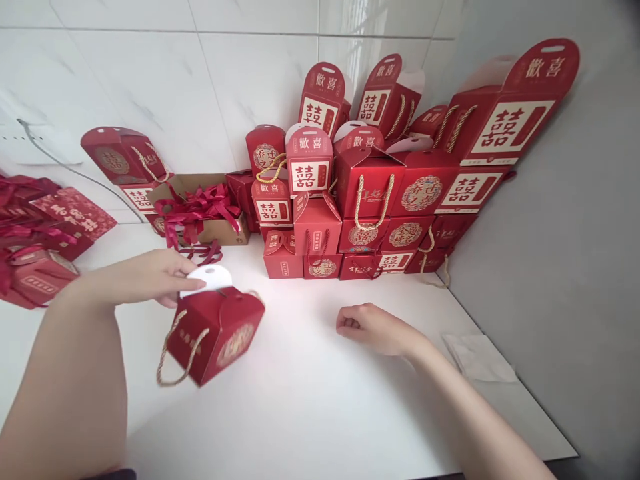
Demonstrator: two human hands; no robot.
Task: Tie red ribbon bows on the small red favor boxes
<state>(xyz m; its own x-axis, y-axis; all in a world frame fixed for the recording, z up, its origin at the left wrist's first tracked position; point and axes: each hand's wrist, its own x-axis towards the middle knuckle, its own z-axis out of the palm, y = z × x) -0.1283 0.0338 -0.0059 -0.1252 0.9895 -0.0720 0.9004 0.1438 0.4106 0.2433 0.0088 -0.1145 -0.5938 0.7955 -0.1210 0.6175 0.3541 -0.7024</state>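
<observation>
My left hand (167, 273) pinches the raised white flap of a red gift box (213, 327). The box is tilted, with gold rope handles on its sides and a round gold emblem on its front. Whether its base touches the table cannot be made out. To the right, my right hand (370, 328) is curled in a loose fist, resting at the white table (300, 400), with nothing visible in it. Beyond it, stacked red gift boxes (367, 193) with gold and red rope handles line the wall.
Behind my left hand stands an open cardboard box (235, 230) full of dark pink ribbons (200, 203). Red bags with ribbons (45, 233) lie at the far left. A white cloth or tissue (479, 357) lies by the right wall. A grey cable (70, 163) runs down the tiled wall.
</observation>
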